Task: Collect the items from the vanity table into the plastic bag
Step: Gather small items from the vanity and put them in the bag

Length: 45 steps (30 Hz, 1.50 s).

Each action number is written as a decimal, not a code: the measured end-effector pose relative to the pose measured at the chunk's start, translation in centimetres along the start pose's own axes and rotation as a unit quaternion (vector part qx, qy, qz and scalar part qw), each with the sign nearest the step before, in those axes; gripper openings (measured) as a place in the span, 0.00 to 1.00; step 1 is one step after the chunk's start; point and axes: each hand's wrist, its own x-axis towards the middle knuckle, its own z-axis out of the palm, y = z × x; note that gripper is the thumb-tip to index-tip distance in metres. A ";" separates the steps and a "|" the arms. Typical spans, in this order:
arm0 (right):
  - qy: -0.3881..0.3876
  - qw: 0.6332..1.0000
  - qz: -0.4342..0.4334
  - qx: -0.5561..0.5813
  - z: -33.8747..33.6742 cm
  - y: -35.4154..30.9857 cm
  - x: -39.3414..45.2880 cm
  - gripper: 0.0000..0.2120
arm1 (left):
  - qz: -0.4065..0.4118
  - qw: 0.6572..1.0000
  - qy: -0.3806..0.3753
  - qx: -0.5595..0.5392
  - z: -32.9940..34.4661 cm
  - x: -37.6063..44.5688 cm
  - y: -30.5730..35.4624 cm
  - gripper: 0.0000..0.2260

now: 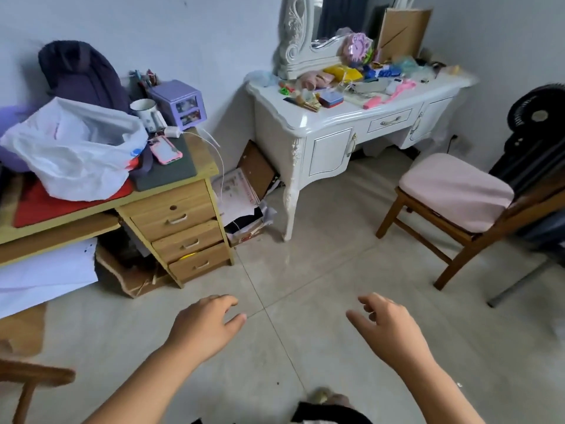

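The white vanity table (330,116) stands against the far wall, its top strewn with several small items: a yellow packet (342,72), a blue-and-red box (331,99), pink pieces (397,87), a pink round clock (356,48). A white plastic bag (76,148) lies open on the wooden desk at the left. My left hand (204,325) and my right hand (388,328) hover over the floor tiles, well short of the vanity, both empty with fingers loosely apart.
The wooden desk (180,209) with three drawers carries a pink phone (166,151), a mug and a purple mini drawer box (180,104). Papers and cardboard are piled between desk and vanity. A pink-cushioned wooden chair (455,191) and a black fan (538,117) stand at right.
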 end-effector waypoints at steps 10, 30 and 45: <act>-0.032 0.996 0.086 0.008 -4.9 5.8 21.0 0.21 | 0.020 0.996 -0.082 -0.003 -1.1 21.7 10.3 0.19; -0.044 0.999 -0.016 0.020 -15.7 -0.4 59.8 0.19 | -0.011 0.989 0.008 -0.146 -10.9 56.6 17.8 0.11; -0.081 0.984 -0.154 0.022 -19.2 -7.8 81.2 0.18 | -0.072 0.986 0.034 -0.147 -16.1 74.0 21.4 0.17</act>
